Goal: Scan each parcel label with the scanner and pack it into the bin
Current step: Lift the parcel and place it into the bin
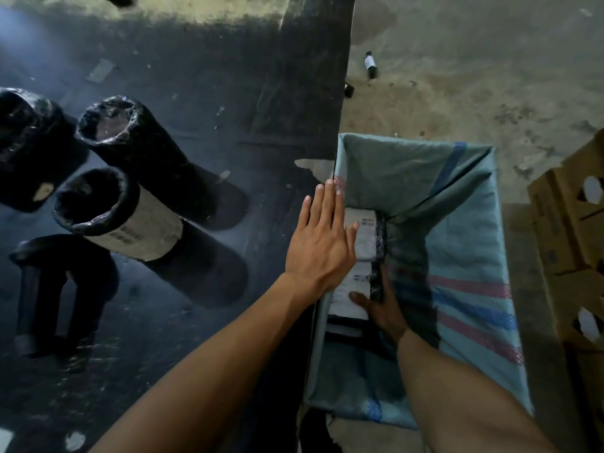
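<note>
We see the black-wrapped, white-labelled parcel (362,253) lying lengthwise away from us in the bin (470,256), right hand (384,308) gripping it, left hand (322,243) flat, open.

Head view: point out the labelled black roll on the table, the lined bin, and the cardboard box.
labelled black roll (143,230), head view, white label
lined bin (467,256), head view, right wall liner
cardboard box (562,230), head view, top flap

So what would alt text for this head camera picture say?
Two bare hands settle a black-wrapped labelled parcel into a blue woven sack-lined bin; left hand flat on top, right hand beside it. Four more black parcels wait on the dark table.
</note>
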Available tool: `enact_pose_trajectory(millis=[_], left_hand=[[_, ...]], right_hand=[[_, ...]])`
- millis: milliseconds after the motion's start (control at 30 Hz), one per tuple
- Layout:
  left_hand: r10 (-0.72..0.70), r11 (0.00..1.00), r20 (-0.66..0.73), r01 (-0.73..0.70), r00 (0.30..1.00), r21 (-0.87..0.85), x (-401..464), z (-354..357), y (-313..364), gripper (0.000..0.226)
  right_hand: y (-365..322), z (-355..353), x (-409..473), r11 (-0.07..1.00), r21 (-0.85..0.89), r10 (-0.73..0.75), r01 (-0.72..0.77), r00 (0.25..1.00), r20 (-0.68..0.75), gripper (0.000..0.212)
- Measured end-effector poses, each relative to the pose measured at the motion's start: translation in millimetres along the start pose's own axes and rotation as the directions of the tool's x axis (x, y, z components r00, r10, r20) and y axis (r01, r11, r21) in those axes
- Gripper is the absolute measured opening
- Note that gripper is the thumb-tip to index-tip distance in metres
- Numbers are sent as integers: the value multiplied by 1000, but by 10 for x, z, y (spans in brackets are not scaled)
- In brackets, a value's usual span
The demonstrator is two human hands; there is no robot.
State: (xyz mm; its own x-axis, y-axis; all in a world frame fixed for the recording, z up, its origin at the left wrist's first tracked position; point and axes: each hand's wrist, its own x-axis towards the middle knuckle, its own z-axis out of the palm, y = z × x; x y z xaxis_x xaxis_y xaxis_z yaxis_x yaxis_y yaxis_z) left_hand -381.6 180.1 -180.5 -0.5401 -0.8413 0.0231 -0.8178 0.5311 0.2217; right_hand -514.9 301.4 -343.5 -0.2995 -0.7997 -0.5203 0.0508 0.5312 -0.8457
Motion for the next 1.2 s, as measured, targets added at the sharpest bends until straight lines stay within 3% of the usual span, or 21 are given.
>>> enact_pose_trajectory(millis=[100,200,300,367,500,800,1033,1200], left_hand=[[-1,1000,0,1,1000,7,-8,-10,12,65],[-1,1000,6,1,1000,16,-19,-34,17,65],[3,1000,22,-3,1000,4,-18,-52,19,64],[1,1000,24,-1,1000,11,-25,-45,15,64],[4,1000,22,-5,1000,29,-18,-16,9,64],[24,1000,49,-23,999,-10,-14,-48,-10,64],[42,999,41,-41,998,-30,-16,-72,-26,66],[27,994,83,-18,996,-104,-18,-198,-46,78]], right_hand=[[122,62,10,960,-280,28,-22,999,18,98],[150,212,37,882,-448,124,-142,990,-69,90],[120,327,92,606,-791,160,-80,987,22,93],[108,384,152,489,-872,200,-8,974,103,102],[81,429,243,437,-899,279,-36,955,98,103],[-250,263,232,460,-887,333,-35,933,136,96],[-593,59,127,535,-842,208,-69,977,52,95],[-991,61,-98,610,-792,-26,0,999,-20,96]])
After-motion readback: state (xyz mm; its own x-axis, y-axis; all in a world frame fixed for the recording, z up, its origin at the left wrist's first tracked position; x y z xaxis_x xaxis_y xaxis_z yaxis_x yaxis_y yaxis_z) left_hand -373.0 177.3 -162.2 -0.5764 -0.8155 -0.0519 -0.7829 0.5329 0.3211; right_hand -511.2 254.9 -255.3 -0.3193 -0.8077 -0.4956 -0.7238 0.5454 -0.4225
